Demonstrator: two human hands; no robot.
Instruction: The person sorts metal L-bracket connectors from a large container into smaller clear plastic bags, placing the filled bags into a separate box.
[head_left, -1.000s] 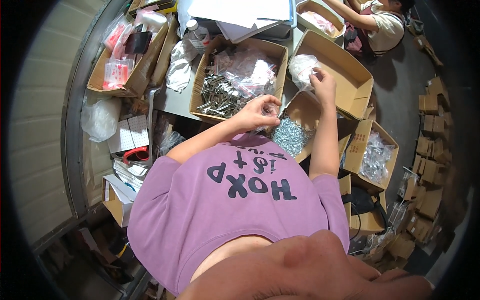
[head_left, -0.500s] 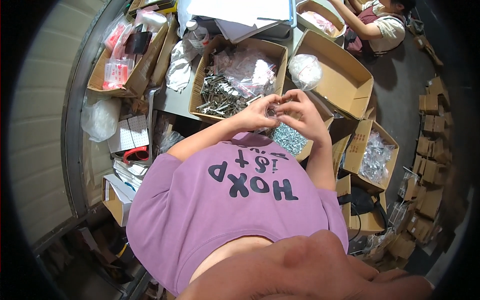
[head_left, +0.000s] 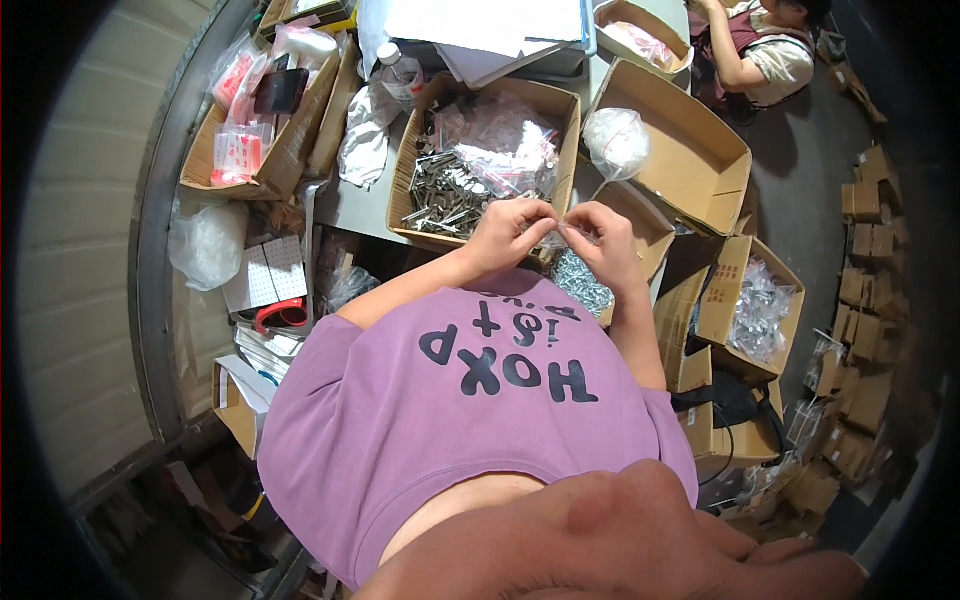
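Near the centre of the frame, the left hand (head_left: 512, 232) and the right hand (head_left: 607, 245) meet almost fingertip to fingertip, each with thumb and forefinger pinched together on a small clear bag (head_left: 553, 240); a second ago the right hand was up at the white bundle (head_left: 616, 143) while the left held the clear plastic alone, so the work, as I judge it, now sits with both hands on this one piece; its film is thin, glossy and limp, and the fingers hide much of its outline and whatever may be inside. Just below it, toward the right hand, lies a heap of small screws (head_left: 582, 282), bright, bluish-silver and grainy in the mass; above and left of the hands a cardboard box (head_left: 399, 205) with stiff, matt brown walls holds longer metal parts (head_left: 445, 195), slender and shiny, beside crumpled transparent bags (head_left: 510, 150); the white bundle, rounded, milky and wrinkled, rests in the upper right by the near corner of a shallow open carton (head_left: 700, 150); farther right, another carton (head_left: 722, 295) is filled with crinkled clear packets (head_left: 762, 312) that catch the light.
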